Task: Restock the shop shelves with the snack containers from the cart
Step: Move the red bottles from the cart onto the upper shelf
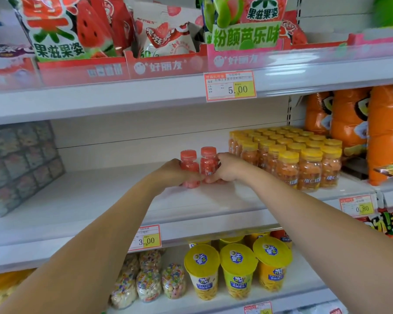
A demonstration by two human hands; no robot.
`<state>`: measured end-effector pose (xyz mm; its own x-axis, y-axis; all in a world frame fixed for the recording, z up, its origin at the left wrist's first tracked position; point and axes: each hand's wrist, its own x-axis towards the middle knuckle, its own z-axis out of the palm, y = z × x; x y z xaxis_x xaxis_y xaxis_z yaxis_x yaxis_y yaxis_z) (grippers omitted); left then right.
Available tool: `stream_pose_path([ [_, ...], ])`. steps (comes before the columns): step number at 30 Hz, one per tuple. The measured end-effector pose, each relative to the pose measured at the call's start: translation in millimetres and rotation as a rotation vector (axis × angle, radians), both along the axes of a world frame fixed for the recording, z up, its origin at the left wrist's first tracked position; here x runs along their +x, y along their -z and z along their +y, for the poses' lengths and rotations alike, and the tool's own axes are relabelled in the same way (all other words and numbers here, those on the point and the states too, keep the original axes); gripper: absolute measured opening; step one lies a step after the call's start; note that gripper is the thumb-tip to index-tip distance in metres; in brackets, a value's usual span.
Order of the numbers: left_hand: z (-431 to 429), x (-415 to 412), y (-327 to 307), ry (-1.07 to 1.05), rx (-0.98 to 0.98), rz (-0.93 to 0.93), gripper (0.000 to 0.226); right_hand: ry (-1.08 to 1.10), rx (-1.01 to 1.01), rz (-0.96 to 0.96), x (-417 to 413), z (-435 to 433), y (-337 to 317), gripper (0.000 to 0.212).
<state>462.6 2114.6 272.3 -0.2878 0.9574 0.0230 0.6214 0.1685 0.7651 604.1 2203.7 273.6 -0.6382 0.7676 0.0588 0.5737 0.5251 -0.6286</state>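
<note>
From the head camera, two bare arms reach out to the middle shelf (95, 198) of a shop rack. The left grip (175, 171) has its fingers curled round the left red-cap bottle (188, 155). The right grip (227, 168) is wrapped round the right red-cap bottle (208, 152). Both small bottles are clear, full of pink-red bits, and stand upright side by side, very close together. The thumbs nearly meet low down in front of them. The bottles seem to sit on the shelf, but the fingers hide their bottoms, so I cannot be sure.

Just to the right stands a big block of yellow-cap bottles (304, 162) with orange bits inside, in neat rows. Orange snack bags (349, 123) stand past them. At the far left of the same shelf is a wrapped stack of small boxes (21, 164).

The shelf above holds fruit candy bags (55, 30) in red trays. The shelf below holds yellow-lid cups (236, 266) and clear jars of colourful sweets (149, 282). A price tag (145, 239) on the middle shelf edge reads 3.00.
</note>
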Motion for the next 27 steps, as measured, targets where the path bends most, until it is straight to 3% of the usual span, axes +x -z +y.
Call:
stream_pose_path([
  [4,11,-11,-1,-0.154,0.044,0.068,0.018,0.020,-0.032,-0.018,-8,9,-2,0.034],
  [8,20,-23,-8,-0.117,0.061,-0.008,0.016,0.075,-0.018,-0.030,-20,19,-4,0.023],
  [13,36,-38,3,0.004,-0.042,0.157,0.018,0.110,-0.047,0.014,-41,33,-2,0.038],
  [23,103,-52,7,-0.284,-0.001,0.290,0.030,0.297,0.020,0.120,-66,79,12,0.055],
  [27,122,-49,16,-0.318,0.061,0.242,0.040,0.353,0.041,0.147,-69,93,20,0.043],
])
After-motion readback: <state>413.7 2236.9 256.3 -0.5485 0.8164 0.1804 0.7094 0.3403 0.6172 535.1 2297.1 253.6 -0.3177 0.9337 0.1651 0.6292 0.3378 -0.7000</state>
